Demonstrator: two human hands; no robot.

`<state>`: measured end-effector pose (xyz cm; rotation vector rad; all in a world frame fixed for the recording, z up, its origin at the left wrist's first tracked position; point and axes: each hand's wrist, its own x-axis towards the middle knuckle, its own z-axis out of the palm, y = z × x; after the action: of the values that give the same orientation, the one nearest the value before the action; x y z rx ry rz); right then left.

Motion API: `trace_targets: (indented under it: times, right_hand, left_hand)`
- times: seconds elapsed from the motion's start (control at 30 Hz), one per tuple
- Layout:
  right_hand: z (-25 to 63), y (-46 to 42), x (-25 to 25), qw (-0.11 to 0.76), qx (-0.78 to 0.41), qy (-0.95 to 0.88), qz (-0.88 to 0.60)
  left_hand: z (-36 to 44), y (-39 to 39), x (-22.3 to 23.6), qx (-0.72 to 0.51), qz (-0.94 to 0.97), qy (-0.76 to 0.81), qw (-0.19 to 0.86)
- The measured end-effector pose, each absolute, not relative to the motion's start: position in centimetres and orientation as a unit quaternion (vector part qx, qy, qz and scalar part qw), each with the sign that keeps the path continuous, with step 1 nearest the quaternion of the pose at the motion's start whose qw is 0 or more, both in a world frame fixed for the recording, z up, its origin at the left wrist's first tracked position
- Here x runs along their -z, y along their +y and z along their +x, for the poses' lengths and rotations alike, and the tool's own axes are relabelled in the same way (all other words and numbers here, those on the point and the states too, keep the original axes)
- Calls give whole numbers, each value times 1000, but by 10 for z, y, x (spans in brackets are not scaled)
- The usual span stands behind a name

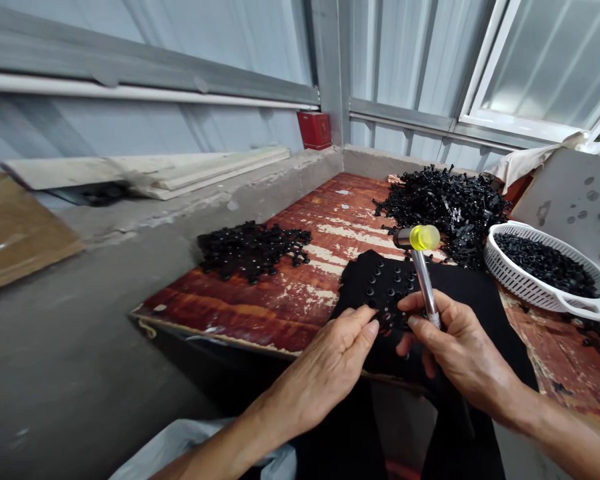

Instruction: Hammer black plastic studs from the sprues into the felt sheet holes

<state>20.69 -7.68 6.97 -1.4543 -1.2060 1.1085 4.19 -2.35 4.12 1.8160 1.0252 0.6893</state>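
Note:
A black fabric piece (pixel 460 283) studded with small black buttons lies on the worn red board (pixel 300 293) in front of me. My right hand (pixel 460 353) is closed round the metal handle of a small mallet (pixel 421 257) with a yellow head, raised above the fabric. My left hand (pixel 333 360) rests beside it, fingers bent and pressed on the studded part of the fabric, apparently pinching a small black piece that I cannot make out.
A pile of black plastic parts (pixel 253 250) lies at the left of the board, a bigger heap (pixel 443 200) at the back. A white basket (pixel 510 273) of black pieces stands right. A red box (pixel 315 129) sits in the corner. Cardboard (pixel 15 233) lies far left.

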Motion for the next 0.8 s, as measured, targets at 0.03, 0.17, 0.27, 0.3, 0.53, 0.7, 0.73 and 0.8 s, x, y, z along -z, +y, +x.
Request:
trace_targets:
  times: [0.03, 0.17, 0.27, 0.3, 0.53, 0.7, 0.73, 0.8]
  right_hand:
    - [205, -78, -70, 449, -462, -493, -584]
    - [198, -80, -72, 424, -498, -514, -555]
    - [193, -82, -71, 411, -515, -520, -543]
    - [192, -83, -70, 408, -520, -520, -542]
    - [186, -81, -59, 431, -550, -479, -531]
    - [181, -81, -53, 433, -563, -463, -530]
    - [180, -82, -53, 427, -569, -461, -530]
    - [182, -84, -55, 414, -577, -457, -536]
  left_hand:
    - [40, -24, -43, -281, 739, 422, 443]
    - [35, -25, -50, -269, 751, 414, 438]
    - [30, -25, -52, -243, 732, 408, 488]
    - [28, -25, -52, -241, 721, 406, 507]
    - [34, -37, -51, -364, 561, 366, 647]
    - [42, -39, -43, -428, 553, 380, 606]
    - [42, -37, -41, -433, 554, 384, 599]
    - [39, -30, -40, -437, 550, 395, 591]
